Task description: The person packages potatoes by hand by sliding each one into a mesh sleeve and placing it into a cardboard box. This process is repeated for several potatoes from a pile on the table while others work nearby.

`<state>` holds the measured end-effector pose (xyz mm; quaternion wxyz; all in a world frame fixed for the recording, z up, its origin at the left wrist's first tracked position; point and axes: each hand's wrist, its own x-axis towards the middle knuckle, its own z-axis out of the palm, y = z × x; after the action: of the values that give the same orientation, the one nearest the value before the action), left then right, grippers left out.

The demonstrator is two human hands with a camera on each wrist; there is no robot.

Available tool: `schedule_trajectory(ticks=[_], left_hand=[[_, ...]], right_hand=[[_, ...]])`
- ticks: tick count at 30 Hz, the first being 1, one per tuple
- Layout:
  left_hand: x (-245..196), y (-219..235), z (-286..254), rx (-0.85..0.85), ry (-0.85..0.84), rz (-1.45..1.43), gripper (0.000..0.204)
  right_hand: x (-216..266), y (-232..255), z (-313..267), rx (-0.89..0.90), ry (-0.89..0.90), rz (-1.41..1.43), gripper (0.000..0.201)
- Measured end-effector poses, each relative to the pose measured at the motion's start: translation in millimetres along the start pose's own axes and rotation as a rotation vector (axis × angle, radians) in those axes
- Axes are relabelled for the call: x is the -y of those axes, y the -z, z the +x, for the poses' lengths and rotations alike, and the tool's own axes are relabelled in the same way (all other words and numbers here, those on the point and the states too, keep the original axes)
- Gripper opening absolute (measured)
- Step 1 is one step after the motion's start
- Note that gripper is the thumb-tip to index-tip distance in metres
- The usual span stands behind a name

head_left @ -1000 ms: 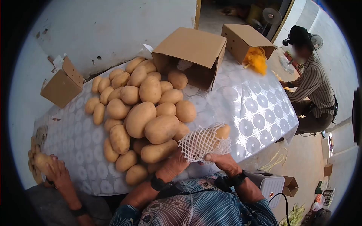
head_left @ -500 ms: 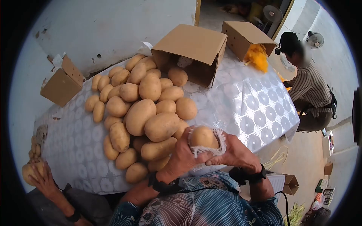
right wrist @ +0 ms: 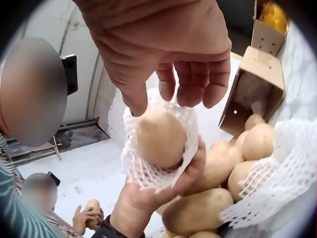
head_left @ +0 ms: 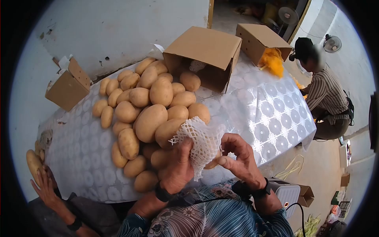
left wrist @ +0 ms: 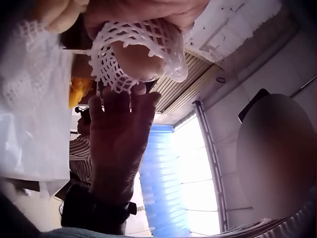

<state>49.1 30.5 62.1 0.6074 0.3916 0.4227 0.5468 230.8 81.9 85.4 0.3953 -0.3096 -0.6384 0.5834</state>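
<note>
A potato (right wrist: 161, 139) sits inside a white foam net sleeve (head_left: 203, 144), its end bare at the sleeve's mouth. My left hand (head_left: 177, 168) grips the sleeved potato, fingers wrapped round it from below in the right wrist view. My right hand (head_left: 242, 162) is beside the exposed end, thumb and bent fingers apart; whether a fingertip touches the net I cannot tell. The left wrist view has the sleeve (left wrist: 171, 49) above the right hand (left wrist: 119, 144). More white netting (right wrist: 292, 173) hangs near the potatoes at the right of the right wrist view.
Piled potatoes (head_left: 151, 123) cover the table's middle. Behind them lies an open cardboard box (head_left: 203, 47), with another box (head_left: 262, 37) holding orange netting farther right. A small box (head_left: 69, 89) stands left. Another person's hand (head_left: 49, 193) touches a potato at lower left; a person (head_left: 329, 93) bends at right.
The sleeved potato has turned in my left hand, hiding most of it behind netting in the head view. My right hand has come off its side. The neighbour's potato has tilted upright.
</note>
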Motion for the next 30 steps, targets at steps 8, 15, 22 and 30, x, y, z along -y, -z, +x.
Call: schedule_trajectory(ticks=[8,15,22,30], left_hand=[[-12,-11,-4,0.016,0.136,-0.152,0.056],[-22,-3,2,-0.105,0.121,-0.302,0.065],[-19,-20,5,-0.051,0.07,-0.328,0.056],[-7,8,0,0.012,0.024,-0.072,0.052]], right_hand=[[0,7,5,0.017,-0.029,-0.027,0.027],[26,61,-18,0.35,-0.203,0.282,0.02],[36,20,-2,0.042,0.188,-0.448,0.042],[24,61,-20,0.125,-0.12,0.426,0.019]])
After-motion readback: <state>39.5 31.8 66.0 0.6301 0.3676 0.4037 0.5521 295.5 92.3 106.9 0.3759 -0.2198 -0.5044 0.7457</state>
